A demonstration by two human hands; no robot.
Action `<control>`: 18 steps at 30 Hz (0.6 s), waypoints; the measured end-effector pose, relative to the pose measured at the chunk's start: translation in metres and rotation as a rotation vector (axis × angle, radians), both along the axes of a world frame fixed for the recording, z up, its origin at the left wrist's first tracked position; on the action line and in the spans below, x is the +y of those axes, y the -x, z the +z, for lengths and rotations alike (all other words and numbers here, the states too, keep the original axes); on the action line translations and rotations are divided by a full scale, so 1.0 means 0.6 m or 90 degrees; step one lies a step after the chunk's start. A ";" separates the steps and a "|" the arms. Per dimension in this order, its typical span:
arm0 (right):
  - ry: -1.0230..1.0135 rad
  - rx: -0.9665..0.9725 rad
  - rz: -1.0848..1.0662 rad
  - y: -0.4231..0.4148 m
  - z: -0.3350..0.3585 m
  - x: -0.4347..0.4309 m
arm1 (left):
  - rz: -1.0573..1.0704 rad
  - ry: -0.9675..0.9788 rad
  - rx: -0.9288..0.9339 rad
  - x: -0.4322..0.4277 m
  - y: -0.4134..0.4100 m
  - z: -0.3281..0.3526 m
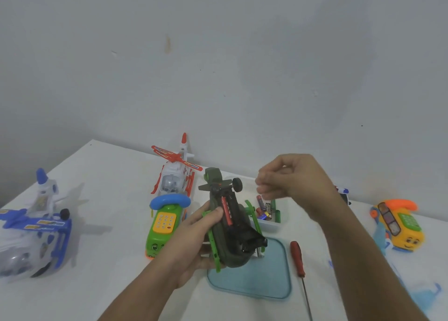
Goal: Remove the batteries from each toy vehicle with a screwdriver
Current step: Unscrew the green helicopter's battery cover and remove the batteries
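1. Step in hand: emptying the open battery bay of the dark green toy helicopter (232,226), which is held belly-up over the far left corner of the teal lid (252,282). The cover looks to be off already, so the unscrewing on this toy seems done.
2. The left hand (194,238) grips the helicopter's body from the side away from the lid, thumb lying beside a red battery (226,211) seated in the bay.
3. The right hand (291,180) hovers beyond the lid, above the clear tub (271,226) standing just past the lid's far edge. Its fingers are curled and blurred; I cannot tell whether they pinch anything.
4. Loose batteries (265,210) lie in that tub.
5. The red-handled screwdriver (297,257) lies on the table (109,199) just right of the lid, untouched.
6. Next move, as I judge it: bring the right fingertips back to the bay, lever the red battery up from one end, and carry it to the tub. The screwdriver may help if the battery sits tight.
7. Other toys stand left and right of the lid, well apart from it; whether they hold batteries cannot be seen.
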State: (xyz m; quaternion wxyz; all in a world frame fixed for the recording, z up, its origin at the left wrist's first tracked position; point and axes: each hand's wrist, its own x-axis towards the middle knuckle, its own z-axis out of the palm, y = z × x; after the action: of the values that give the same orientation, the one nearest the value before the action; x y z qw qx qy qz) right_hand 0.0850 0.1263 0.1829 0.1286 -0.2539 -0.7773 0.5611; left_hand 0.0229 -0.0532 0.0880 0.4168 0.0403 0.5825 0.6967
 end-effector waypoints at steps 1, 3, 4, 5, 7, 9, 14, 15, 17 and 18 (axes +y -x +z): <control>-0.006 0.016 -0.019 0.010 -0.007 0.018 | 0.000 -0.001 0.000 -0.002 0.001 0.000; -0.070 -0.007 -0.055 0.033 -0.036 0.051 | -0.002 -0.005 0.006 -0.004 0.003 0.000; -0.115 -0.050 -0.063 0.045 -0.057 0.066 | -0.003 -0.005 0.009 -0.004 0.003 0.000; -0.162 -0.114 -0.052 0.057 -0.078 0.076 | -0.001 -0.008 0.010 -0.005 0.003 0.000; -0.262 -0.253 0.007 0.078 -0.121 0.089 | 0.008 -0.011 0.009 -0.007 0.004 0.001; -0.343 -0.312 0.062 0.095 -0.153 0.090 | 0.009 -0.014 0.008 -0.010 0.004 0.002; -0.431 -0.385 0.136 0.119 -0.193 0.080 | 0.022 -0.021 0.007 -0.012 0.005 0.007; -0.437 -0.399 0.142 0.122 -0.201 0.080 | 0.020 -0.023 0.005 -0.012 0.006 0.008; -0.449 -0.406 0.143 0.127 -0.216 0.081 | 0.019 -0.027 0.003 -0.014 0.007 0.008; -0.448 -0.401 0.146 0.128 -0.220 0.082 | 0.019 -0.029 0.004 -0.015 0.006 0.009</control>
State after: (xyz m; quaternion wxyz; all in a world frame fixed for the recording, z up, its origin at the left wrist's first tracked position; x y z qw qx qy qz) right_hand 0.0081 0.1752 0.0509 -0.0975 -0.2651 -0.9440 0.1705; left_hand 0.0191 -0.0621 0.0931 0.4036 0.0431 0.5679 0.7161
